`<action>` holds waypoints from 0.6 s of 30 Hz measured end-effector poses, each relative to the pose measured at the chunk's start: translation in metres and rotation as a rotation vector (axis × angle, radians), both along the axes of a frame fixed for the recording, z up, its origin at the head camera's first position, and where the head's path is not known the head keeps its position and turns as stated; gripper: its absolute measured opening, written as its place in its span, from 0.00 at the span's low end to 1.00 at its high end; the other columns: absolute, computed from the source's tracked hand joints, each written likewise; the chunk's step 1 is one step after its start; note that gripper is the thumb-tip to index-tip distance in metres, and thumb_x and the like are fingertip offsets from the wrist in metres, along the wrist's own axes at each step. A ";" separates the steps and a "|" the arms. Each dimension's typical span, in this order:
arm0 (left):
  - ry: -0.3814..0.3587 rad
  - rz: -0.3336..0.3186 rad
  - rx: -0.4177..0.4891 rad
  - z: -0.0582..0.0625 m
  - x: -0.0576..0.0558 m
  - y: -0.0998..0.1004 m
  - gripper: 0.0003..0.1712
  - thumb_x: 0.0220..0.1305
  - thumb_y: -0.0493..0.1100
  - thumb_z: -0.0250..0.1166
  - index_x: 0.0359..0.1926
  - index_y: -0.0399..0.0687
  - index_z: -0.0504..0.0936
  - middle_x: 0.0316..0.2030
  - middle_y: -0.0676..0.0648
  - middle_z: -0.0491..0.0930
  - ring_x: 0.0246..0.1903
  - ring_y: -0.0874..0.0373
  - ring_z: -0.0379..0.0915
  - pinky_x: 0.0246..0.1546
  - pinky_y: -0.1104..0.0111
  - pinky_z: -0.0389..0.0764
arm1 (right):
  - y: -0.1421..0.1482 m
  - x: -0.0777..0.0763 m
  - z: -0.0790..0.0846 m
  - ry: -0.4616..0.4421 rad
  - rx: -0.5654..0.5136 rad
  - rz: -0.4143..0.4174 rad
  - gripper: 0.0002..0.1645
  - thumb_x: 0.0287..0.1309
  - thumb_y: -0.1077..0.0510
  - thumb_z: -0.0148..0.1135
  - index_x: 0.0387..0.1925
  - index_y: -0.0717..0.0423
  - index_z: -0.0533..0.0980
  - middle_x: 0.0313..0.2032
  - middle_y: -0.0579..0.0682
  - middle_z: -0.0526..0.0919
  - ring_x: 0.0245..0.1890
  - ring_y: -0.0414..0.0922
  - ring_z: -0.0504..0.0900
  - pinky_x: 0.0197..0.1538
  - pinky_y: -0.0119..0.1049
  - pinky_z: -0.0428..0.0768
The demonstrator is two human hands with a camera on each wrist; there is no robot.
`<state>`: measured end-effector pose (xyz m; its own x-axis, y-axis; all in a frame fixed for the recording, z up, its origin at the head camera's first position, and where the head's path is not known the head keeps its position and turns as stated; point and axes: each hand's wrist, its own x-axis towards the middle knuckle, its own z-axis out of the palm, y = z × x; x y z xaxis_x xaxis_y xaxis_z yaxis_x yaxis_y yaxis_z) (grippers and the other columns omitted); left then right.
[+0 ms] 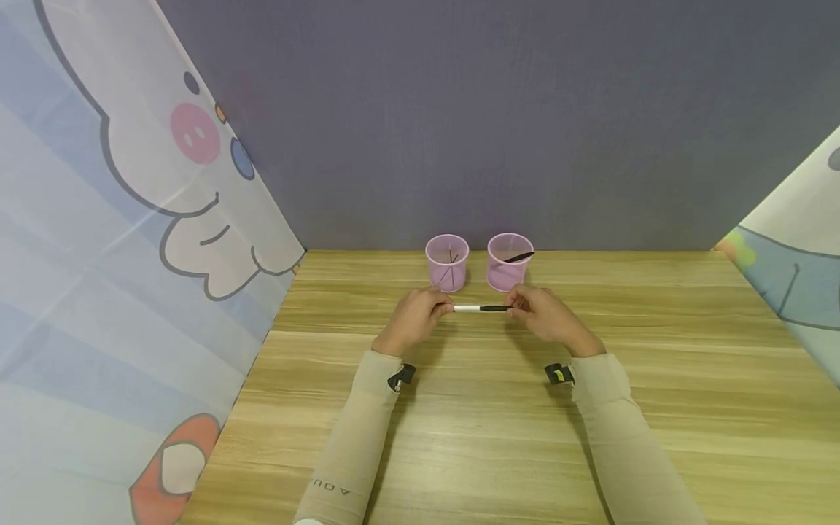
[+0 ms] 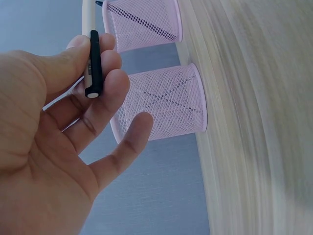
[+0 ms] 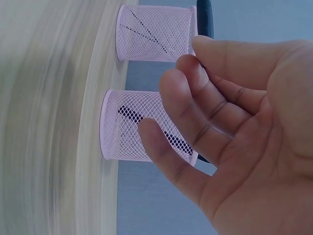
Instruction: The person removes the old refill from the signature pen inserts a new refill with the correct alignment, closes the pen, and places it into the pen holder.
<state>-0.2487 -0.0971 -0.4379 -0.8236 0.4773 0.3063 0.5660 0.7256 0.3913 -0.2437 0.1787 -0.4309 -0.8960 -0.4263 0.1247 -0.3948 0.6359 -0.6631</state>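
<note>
A pen with a white barrel (image 1: 467,308) and a black section toward the right is held level between both hands, in front of two pink mesh cups. My left hand (image 1: 415,315) pinches its left end between thumb and fingers; a black clip (image 2: 95,58) shows there in the left wrist view. At the other end, my right hand (image 1: 543,313) pinches the black part (image 3: 205,20), its little finger spread away. Thin dark sticks stand crossed inside the left cup (image 1: 448,278). Leaning in the right cup (image 1: 504,280) is a thicker black pen (image 1: 520,257), its end past the rim.
The wood-grain table (image 1: 485,430) meets a dark grey panel (image 1: 499,124) just behind the cups. A cartoon-printed sheet (image 1: 118,292) borders the left side, with another printed sheet (image 1: 800,277) at the right. Dark wrist straps (image 1: 402,377) sit over both light sleeves.
</note>
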 end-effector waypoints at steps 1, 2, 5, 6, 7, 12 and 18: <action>-0.001 0.001 -0.003 0.000 0.000 0.000 0.09 0.69 0.43 0.67 0.40 0.44 0.89 0.34 0.49 0.85 0.35 0.57 0.82 0.42 0.62 0.84 | 0.000 0.000 0.000 -0.004 -0.001 0.000 0.05 0.65 0.68 0.61 0.41 0.60 0.78 0.31 0.51 0.83 0.33 0.43 0.79 0.39 0.38 0.78; -0.003 0.002 -0.004 0.000 0.000 0.000 0.09 0.69 0.44 0.67 0.40 0.44 0.89 0.34 0.49 0.86 0.35 0.57 0.82 0.42 0.62 0.84 | 0.001 0.000 0.001 -0.007 -0.004 0.001 0.05 0.66 0.68 0.61 0.42 0.60 0.78 0.31 0.52 0.83 0.33 0.43 0.79 0.39 0.38 0.78; -0.005 0.004 -0.004 0.000 0.000 -0.001 0.09 0.69 0.44 0.66 0.40 0.44 0.89 0.34 0.49 0.86 0.36 0.57 0.83 0.43 0.62 0.84 | 0.002 0.000 0.001 -0.011 -0.006 0.002 0.04 0.66 0.67 0.61 0.42 0.61 0.78 0.32 0.53 0.84 0.32 0.44 0.79 0.39 0.38 0.78; -0.004 0.005 -0.004 0.000 0.000 -0.001 0.09 0.69 0.44 0.66 0.40 0.44 0.89 0.35 0.49 0.86 0.36 0.57 0.83 0.43 0.62 0.84 | 0.002 0.000 0.002 -0.010 -0.006 0.003 0.04 0.66 0.67 0.61 0.42 0.61 0.78 0.32 0.53 0.84 0.32 0.44 0.79 0.39 0.38 0.78; -0.004 0.006 -0.005 0.000 0.000 -0.001 0.09 0.69 0.44 0.67 0.41 0.44 0.89 0.35 0.49 0.86 0.36 0.57 0.83 0.43 0.63 0.84 | 0.002 0.000 0.001 -0.008 -0.003 0.004 0.04 0.67 0.67 0.61 0.42 0.61 0.78 0.32 0.53 0.84 0.32 0.43 0.79 0.38 0.38 0.78; 0.000 0.009 -0.008 0.001 0.000 -0.001 0.09 0.69 0.44 0.67 0.41 0.45 0.89 0.35 0.50 0.86 0.36 0.57 0.83 0.42 0.63 0.84 | 0.003 -0.001 0.002 -0.001 -0.004 0.007 0.04 0.67 0.66 0.61 0.42 0.61 0.78 0.32 0.53 0.84 0.33 0.43 0.79 0.38 0.37 0.79; -0.010 0.010 -0.004 0.001 0.000 -0.002 0.09 0.69 0.44 0.66 0.40 0.44 0.89 0.35 0.49 0.86 0.37 0.56 0.83 0.43 0.62 0.84 | 0.005 -0.001 0.003 -0.007 -0.005 0.001 0.04 0.67 0.66 0.61 0.42 0.61 0.78 0.34 0.53 0.85 0.34 0.44 0.80 0.40 0.38 0.79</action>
